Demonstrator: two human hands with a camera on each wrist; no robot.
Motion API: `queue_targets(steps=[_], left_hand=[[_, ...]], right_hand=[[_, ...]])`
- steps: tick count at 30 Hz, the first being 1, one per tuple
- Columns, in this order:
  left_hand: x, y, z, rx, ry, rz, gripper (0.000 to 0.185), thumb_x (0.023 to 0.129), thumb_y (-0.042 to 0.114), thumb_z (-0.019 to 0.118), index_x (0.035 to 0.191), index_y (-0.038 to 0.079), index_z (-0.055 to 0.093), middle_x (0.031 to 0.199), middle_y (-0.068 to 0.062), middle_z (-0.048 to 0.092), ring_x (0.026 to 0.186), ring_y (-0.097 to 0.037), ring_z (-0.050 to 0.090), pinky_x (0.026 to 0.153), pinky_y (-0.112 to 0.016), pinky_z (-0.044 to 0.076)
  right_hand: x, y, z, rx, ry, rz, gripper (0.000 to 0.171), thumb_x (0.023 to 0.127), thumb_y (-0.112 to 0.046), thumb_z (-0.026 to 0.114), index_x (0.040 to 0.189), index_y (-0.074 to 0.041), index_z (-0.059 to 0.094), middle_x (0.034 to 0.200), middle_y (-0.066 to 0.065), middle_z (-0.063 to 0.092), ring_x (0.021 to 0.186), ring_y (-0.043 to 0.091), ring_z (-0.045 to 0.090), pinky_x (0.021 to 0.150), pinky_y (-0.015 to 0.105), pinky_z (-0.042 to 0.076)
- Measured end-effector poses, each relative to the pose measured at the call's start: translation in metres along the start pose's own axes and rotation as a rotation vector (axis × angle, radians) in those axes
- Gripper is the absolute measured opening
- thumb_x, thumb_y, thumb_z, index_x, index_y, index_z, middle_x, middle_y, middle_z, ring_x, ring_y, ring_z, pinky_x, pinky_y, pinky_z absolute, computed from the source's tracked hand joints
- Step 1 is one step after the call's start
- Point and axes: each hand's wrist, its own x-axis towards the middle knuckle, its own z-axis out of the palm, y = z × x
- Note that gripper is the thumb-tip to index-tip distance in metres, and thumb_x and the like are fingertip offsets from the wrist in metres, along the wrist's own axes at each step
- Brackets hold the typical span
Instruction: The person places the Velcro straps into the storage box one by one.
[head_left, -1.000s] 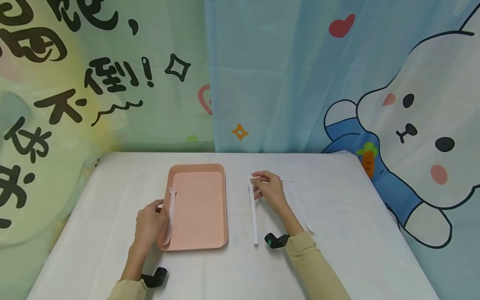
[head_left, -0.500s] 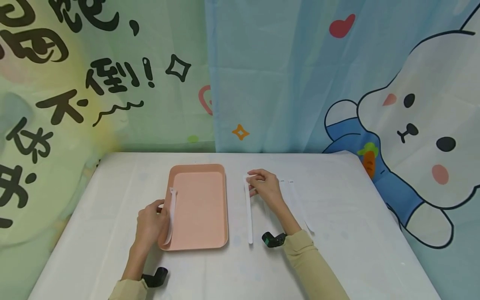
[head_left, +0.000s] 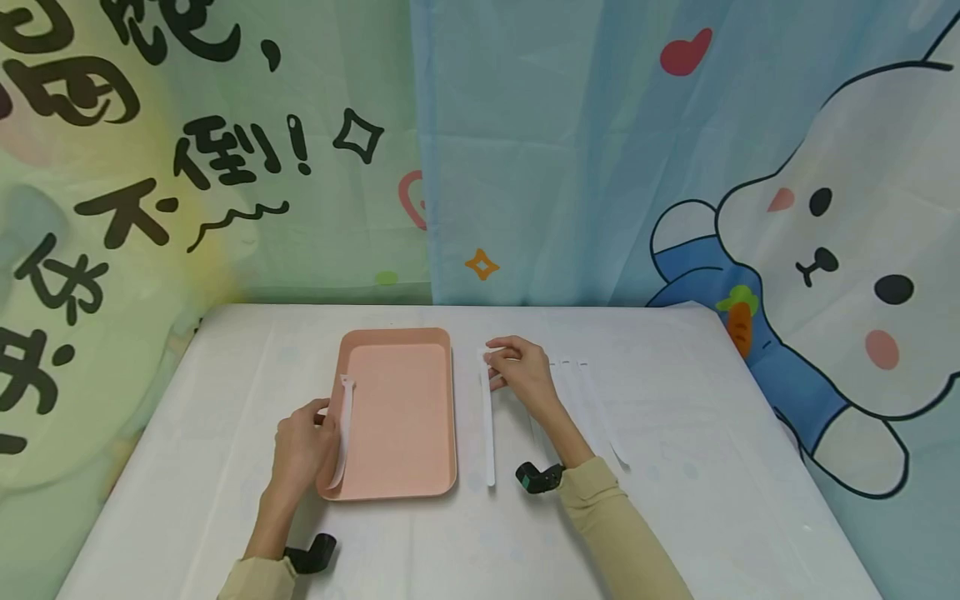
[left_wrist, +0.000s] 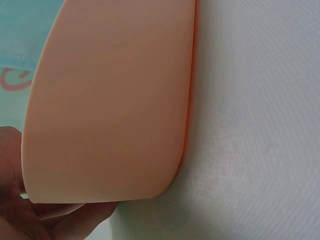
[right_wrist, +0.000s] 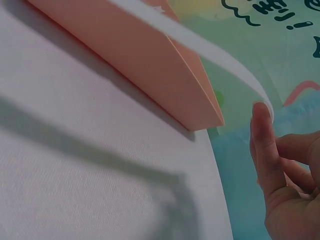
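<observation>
My left hand point(head_left: 297, 447) grips the left side of a pink tray point(head_left: 401, 417). In the left wrist view, its fingers point(left_wrist: 82, 220) curl at the end of the tray's tall side wall. One white strip point(head_left: 344, 433) with a notched top end lies inside the tray along the left wall. To the tray's right, my right hand point(head_left: 527, 379) pinches the top of another thin white strip point(head_left: 488, 437), which hangs down toward me. The right wrist view shows this strip point(right_wrist: 210, 52) bending in a curve from the thumb and fingertips point(right_wrist: 261, 112), overlapping the tray.
More flat white strips point(head_left: 592, 408) lie on the white table point(head_left: 697, 500) right of my right hand, hard to make out against the cloth. A printed curtain point(head_left: 525, 167) stands behind the table's far edge. Each wrist wears a black camera.
My right hand has moved left toward the tray, carrying the white strip with it. The left hand and the tray stay in place.
</observation>
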Motion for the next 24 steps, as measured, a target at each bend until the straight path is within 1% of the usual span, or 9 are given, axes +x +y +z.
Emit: queue_targets(steps=[6,10,14,18,21,24], left_hand=[[0.000,-0.001,0.000,-0.001,0.000,-0.001,0.036,0.095,0.004,0.057,0.127,-0.009,0.066,0.099,-0.031,0.074,0.063,-0.025,0.064,0.052,-0.031,0.045],[0.000,-0.001,0.000,0.000,0.002,-0.003,0.036,0.094,0.004,0.056,0.127,-0.009,0.066,0.099,-0.031,0.074,0.065,-0.028,0.066,0.052,-0.031,0.045],[-0.001,-0.001,0.001,0.004,0.006,-0.005,0.036,0.094,0.005,0.056,0.126,-0.009,0.066,0.099,-0.031,0.074,0.072,-0.034,0.071,0.055,-0.038,0.051],[0.000,-0.001,0.001,0.006,0.013,0.002,0.036,0.094,0.005,0.057,0.126,-0.009,0.067,0.099,-0.031,0.074,0.075,-0.038,0.072,0.059,-0.043,0.054],[0.001,0.000,0.000,0.004,0.013,0.007,0.036,0.094,0.005,0.057,0.125,-0.010,0.067,0.099,-0.031,0.074,0.075,-0.038,0.072,0.058,-0.042,0.054],[0.002,-0.001,-0.001,-0.002,0.006,0.003,0.036,0.094,0.005,0.057,0.126,-0.009,0.067,0.100,-0.031,0.074,0.076,-0.037,0.072,0.058,-0.039,0.053]], right_hand=[[0.001,0.001,0.006,0.005,0.014,-0.025,0.030,0.095,-0.008,0.070,0.123,0.004,0.068,0.099,0.027,0.073,0.068,0.016,0.069,0.063,0.037,0.061],[0.002,0.001,0.011,0.011,0.022,-0.025,0.030,0.095,-0.009,0.071,0.122,0.004,0.069,0.097,0.026,0.073,0.066,0.013,0.068,0.063,0.037,0.061],[0.002,0.001,0.015,0.023,0.021,-0.026,0.029,0.095,-0.008,0.071,0.122,0.004,0.069,0.097,0.027,0.073,0.065,0.013,0.068,0.062,0.036,0.061],[0.002,-0.001,0.019,0.043,0.027,-0.039,0.026,0.095,-0.008,0.072,0.119,0.003,0.070,0.093,0.023,0.074,0.065,0.013,0.068,0.060,0.033,0.060],[0.002,-0.003,0.023,0.061,0.027,-0.042,0.025,0.094,-0.007,0.072,0.117,0.003,0.071,0.091,0.020,0.074,0.065,0.014,0.069,0.060,0.033,0.060],[0.001,-0.004,0.027,0.067,0.022,-0.042,0.026,0.094,-0.007,0.072,0.118,0.003,0.070,0.093,0.022,0.074,0.064,0.014,0.069,0.061,0.035,0.060]])
